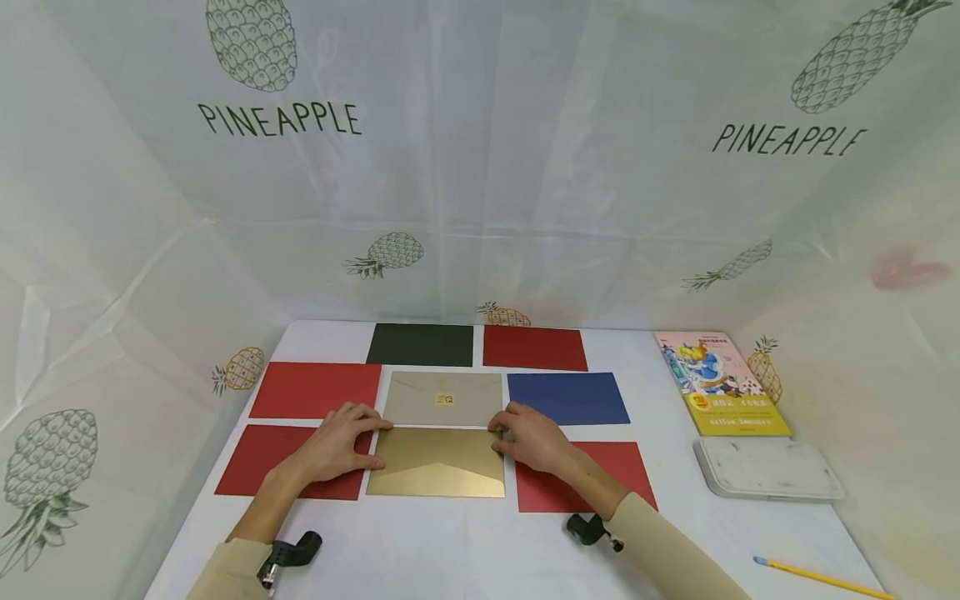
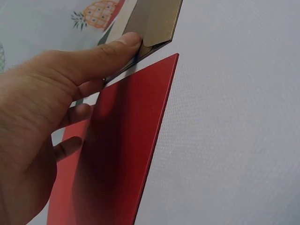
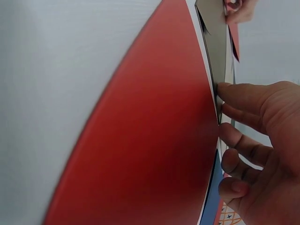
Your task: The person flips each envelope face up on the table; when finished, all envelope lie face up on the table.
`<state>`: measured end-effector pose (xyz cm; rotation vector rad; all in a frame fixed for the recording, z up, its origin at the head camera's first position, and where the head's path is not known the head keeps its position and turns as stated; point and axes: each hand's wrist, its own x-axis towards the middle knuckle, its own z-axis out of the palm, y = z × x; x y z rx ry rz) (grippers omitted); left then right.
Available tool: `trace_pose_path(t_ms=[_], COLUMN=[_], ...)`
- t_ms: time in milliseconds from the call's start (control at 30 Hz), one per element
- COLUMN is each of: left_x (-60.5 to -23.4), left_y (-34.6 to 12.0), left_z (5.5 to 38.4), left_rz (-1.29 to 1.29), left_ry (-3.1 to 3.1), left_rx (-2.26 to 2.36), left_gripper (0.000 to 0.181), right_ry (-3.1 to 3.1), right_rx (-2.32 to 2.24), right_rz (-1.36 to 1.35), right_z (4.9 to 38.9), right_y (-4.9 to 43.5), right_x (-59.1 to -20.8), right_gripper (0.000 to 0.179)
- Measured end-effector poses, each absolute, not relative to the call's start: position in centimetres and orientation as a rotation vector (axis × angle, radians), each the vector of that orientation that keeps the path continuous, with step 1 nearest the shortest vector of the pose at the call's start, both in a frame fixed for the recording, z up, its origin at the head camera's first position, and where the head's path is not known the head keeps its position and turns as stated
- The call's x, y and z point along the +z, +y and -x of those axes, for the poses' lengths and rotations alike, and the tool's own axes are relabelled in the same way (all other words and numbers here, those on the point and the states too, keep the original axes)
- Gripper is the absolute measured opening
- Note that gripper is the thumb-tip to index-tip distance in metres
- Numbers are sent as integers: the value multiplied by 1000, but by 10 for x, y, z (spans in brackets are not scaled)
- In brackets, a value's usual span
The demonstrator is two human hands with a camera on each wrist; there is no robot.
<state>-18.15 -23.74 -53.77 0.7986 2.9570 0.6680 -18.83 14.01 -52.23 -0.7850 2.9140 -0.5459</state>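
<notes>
A gold envelope [image 1: 437, 471] lies flat on the white table, its pointed flap facing up. My left hand [image 1: 335, 446] reaches over two red envelopes, with thumb and forefinger touching the gold one's left edge. At its upper right corner, the thumb and forefinger of my right hand [image 1: 536, 437] touch the edge, apart from each other. The right wrist view shows the remaining fingers loosely bent. Directly above lies a pale grey-beige envelope [image 1: 444, 400] with a small gold sticker. My right wrist partly covers a red envelope [image 1: 592, 475].
Around these lie a dark green envelope [image 1: 420, 344], a blue envelope [image 1: 568, 398] and more red envelopes [image 1: 315, 390]. At the right are a colourful book [image 1: 720, 383], a pale tin case [image 1: 768, 468] and a yellow pencil [image 1: 821, 577]. Pineapple-printed cloth [image 1: 517, 183] stands behind.
</notes>
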Motion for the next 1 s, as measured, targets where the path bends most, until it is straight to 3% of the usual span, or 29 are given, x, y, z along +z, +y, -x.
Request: trace_pose_path(t_ms=[733, 1000], left_x=[-534, -537], left_y=[-241, -210], left_z=[179, 183], left_rz=[-804, -931], left_ry=[2965, 2998], left_rx=[641, 734], left_gripper=[55, 48], right_ry=[2940, 2839], right_rx=[-507, -676], right_rz=[832, 823], right_z=[192, 191], right_y=[138, 170], right_x=[-522, -510], right_gripper=[27, 28])
